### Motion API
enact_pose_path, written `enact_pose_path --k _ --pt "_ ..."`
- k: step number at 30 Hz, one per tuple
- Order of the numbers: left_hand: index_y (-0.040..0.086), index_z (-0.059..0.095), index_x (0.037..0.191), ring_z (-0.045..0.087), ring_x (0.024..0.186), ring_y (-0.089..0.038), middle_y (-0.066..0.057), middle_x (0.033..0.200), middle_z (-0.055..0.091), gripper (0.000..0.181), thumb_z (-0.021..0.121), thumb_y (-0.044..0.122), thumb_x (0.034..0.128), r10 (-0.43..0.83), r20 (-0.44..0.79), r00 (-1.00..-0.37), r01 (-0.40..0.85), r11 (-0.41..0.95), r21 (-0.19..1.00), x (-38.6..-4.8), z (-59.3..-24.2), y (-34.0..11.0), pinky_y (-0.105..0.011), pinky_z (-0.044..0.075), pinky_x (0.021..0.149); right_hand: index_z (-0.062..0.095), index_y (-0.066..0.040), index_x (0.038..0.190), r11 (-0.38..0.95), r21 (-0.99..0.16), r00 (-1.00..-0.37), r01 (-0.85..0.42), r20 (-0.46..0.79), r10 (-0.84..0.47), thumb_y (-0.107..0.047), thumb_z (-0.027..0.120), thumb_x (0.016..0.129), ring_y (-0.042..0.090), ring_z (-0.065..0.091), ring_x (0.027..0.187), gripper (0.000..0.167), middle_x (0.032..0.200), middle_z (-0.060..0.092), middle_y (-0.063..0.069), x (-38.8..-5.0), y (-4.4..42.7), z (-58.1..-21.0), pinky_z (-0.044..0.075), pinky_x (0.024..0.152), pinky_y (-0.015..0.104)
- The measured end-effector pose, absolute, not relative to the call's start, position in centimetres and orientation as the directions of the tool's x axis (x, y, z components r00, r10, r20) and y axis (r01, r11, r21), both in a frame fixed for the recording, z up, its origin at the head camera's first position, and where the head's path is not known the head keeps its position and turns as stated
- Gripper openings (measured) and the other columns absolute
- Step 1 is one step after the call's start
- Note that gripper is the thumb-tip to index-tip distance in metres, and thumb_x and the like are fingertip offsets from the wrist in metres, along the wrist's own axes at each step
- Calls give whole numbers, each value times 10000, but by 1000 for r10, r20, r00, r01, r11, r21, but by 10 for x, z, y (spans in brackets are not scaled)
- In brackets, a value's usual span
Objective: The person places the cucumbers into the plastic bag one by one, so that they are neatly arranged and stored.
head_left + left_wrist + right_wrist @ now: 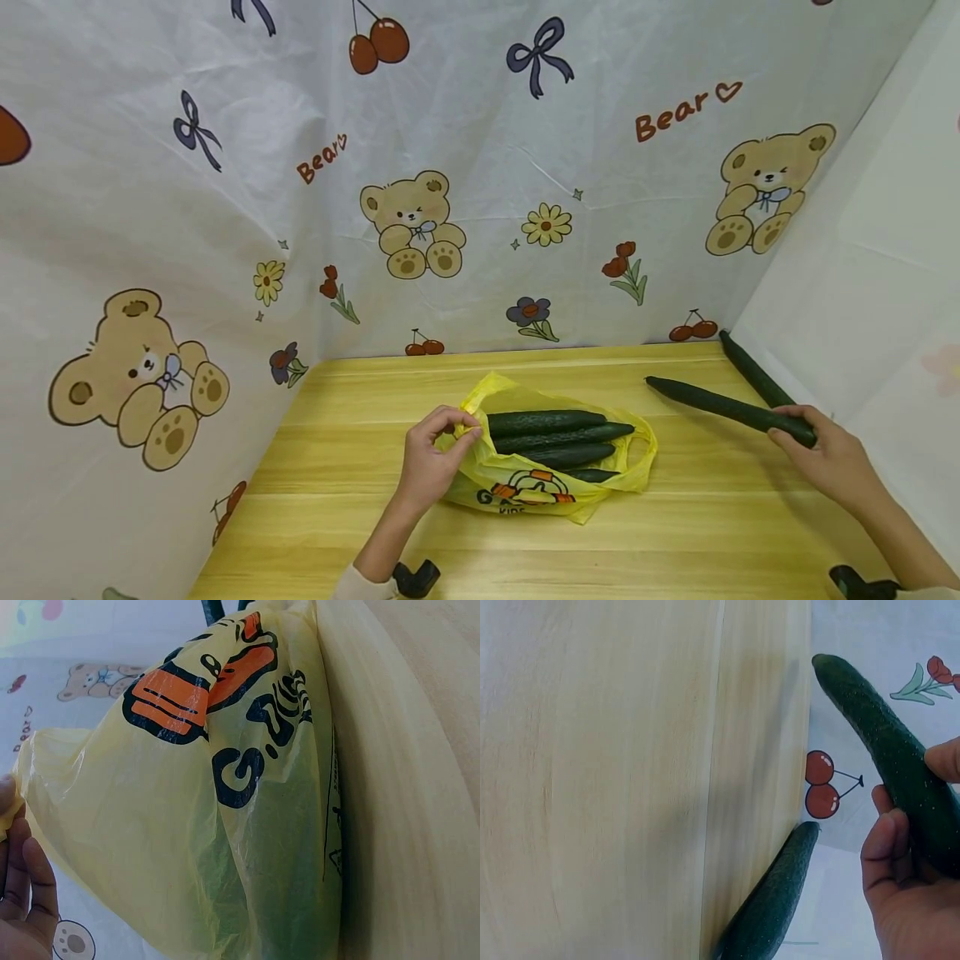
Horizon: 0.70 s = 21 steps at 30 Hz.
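Observation:
A yellow plastic bag (517,487) lies on its side on the table, its mouth spread wide with several dark green cucumbers (551,423) inside. At the bag's left edge my left hand (435,462) pinches the plastic between thumb and fingers; the left wrist view shows the printed bag (165,825) stretched toward those fingertips. Off to the right, my right hand (825,454) grips one cucumber (720,404) near its near end, holding it above the table. Another cucumber (757,371) lies behind it along the table's right edge, also visible in the right wrist view as the lower cucumber (772,900).
A light wooden table (360,400) bears everything. White cloth (480,125) printed with bears, bows and cherries hangs behind and on the left, and a pale cloth wall (885,275) closes off the right side.

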State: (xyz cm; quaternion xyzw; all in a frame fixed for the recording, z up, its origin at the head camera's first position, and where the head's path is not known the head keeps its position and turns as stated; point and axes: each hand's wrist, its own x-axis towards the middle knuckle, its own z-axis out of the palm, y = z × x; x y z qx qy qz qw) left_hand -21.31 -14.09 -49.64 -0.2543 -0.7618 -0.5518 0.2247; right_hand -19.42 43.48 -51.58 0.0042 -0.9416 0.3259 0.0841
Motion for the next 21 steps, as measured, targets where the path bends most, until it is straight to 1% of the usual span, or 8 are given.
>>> enact_pose_path --k 3,5,7,10,12,13,16,21 --pt "208 777 1045 641 886 -117 -102 972 752 128 804 103 976 138 620 -773 632 262 730 -212 -496 -140 -255 518 829 507 -8 1479 781 -618 -983 -88 178 31 -337 605 1109 65 485 704 504 1115 653 198 -193 435 -516 378 586 285" --pt "205 778 1043 640 886 -118 -108 970 752 123 806 107 975 138 616 -775 629 261 733 -212 -496 -140 -255 519 830 517 -19 1471 771 -628 -983 -104 185 18 -319 619 1105 55 486 722 484 1106 650 132 -191 435 -517 377 596 282" --pt "203 779 1040 636 886 -119 -112 970 751 122 806 103 974 138 614 -777 626 260 735 -211 -496 -139 -253 517 832 526 -32 1465 759 -640 -982 -119 188 5 -305 630 1101 38 489 746 467 1082 641 3 -190 435 -517 376 606 278" --pt "203 780 1038 632 890 -121 -98 970 751 119 803 104 977 138 611 -780 623 259 738 -211 -496 -138 -252 513 837 552 -41 1448 744 -652 -979 -144 203 -11 -284 652 1091 -20 505 808 443 1057 576 -258 -189 434 -517 389 630 260" --pt "203 781 1038 632 893 -123 -98 972 752 124 803 98 976 138 611 -780 624 257 738 -211 -497 -138 -252 512 839 567 -40 1438 739 -655 -977 -157 211 -21 -275 663 1085 -59 505 855 434 1069 518 -380 -189 432 -516 394 650 249" --pt "205 781 1038 635 894 -125 -91 974 753 122 802 102 977 138 611 -780 623 258 738 -211 -497 -138 -253 513 839 574 -39 1434 738 -655 -977 -162 213 -25 -270 667 1083 -86 503 887 430 1084 495 -420 -188 432 -516 401 663 240" --pt "207 781 1038 635 897 -124 -97 974 752 134 803 92 975 140 609 -781 623 255 740 -211 -497 -138 -253 512 840 584 -41 1430 736 -656 -977 -165 211 -32 -266 672 1080 -143 487 939 426 1107 481 -444 -187 430 -515 405 684 225" --pt "208 780 1042 632 894 -120 -107 972 750 130 802 98 977 144 609 -780 624 255 739 -210 -496 -137 -253 511 839 596 -56 1427 725 -663 -975 -183 217 -48 -242 676 1078 -173 487 984 403 1134 503 -439 -185 428 -512 410 703 194"
